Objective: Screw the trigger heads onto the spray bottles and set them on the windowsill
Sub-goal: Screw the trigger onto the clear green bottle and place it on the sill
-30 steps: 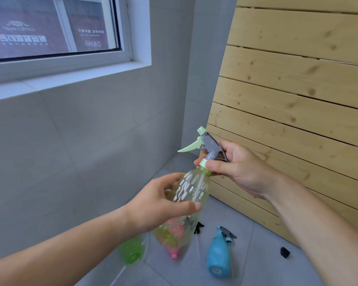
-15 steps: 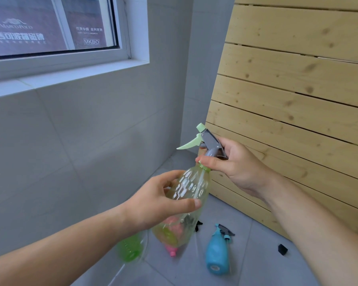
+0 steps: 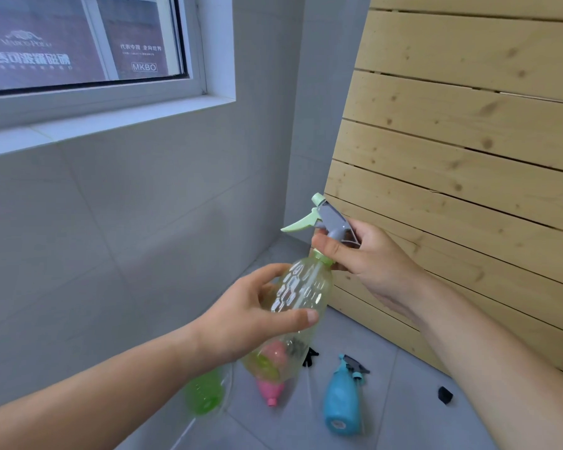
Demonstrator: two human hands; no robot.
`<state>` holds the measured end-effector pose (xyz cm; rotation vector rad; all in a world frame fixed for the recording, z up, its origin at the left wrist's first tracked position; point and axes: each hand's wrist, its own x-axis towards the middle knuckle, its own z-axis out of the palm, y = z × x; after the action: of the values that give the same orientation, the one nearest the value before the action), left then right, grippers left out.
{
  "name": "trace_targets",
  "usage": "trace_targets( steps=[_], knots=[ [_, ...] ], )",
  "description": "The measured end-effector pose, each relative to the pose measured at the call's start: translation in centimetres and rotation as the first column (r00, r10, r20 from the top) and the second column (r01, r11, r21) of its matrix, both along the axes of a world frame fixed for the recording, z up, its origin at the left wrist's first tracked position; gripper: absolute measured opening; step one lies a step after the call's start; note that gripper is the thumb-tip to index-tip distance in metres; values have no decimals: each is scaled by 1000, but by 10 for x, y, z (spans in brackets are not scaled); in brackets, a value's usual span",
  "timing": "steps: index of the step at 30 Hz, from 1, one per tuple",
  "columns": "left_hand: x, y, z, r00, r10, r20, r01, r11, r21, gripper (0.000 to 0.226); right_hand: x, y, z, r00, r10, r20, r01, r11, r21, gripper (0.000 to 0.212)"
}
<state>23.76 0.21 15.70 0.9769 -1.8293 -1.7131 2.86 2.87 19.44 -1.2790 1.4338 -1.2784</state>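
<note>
I hold a clear yellow-green spray bottle (image 3: 301, 297) tilted in front of me. My left hand (image 3: 247, 315) wraps around its body. My right hand (image 3: 363, 254) grips the neck, thumb across the pale green collar, just under the grey and mint trigger head (image 3: 325, 217) that sits on the bottle. On the floor below lie a blue bottle (image 3: 340, 405) with a grey trigger head on it, a pink bottle (image 3: 271, 389) with a bare neck, and a green bottle (image 3: 205, 393). The white windowsill (image 3: 111, 120) runs at upper left.
A slatted wooden panel (image 3: 468, 157) leans against the wall on the right, close behind my right hand. Small black parts (image 3: 310, 356) (image 3: 445, 394) lie on the grey tiled floor. Grey tiled wall fills the left under the window.
My right thumb has shifted on the collar at the bottle neck, and the bottle with both hands sits a little lower in view. The trigger head stays pointed left.
</note>
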Motion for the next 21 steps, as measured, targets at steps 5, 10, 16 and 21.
trace_targets(
  steps=[5,10,16,21],
  knots=[
    [1,0,-2,998,38,52,-34,996,-80,65,4,1,-1,1000,27,-2,-27,1000,5,31],
    [-1,-1,0,986,117,117,-91,974,-206,86,8,0,1,990,-16,143,17,1000,0,19],
    [4,1,10,999,-37,39,34,996,78,46,9,6,8,896,72,437,-96,995,34,40],
    [1,8,7,995,-102,-16,102,994,49,51,13,10,14,847,174,503,-207,978,11,39]
  ],
)
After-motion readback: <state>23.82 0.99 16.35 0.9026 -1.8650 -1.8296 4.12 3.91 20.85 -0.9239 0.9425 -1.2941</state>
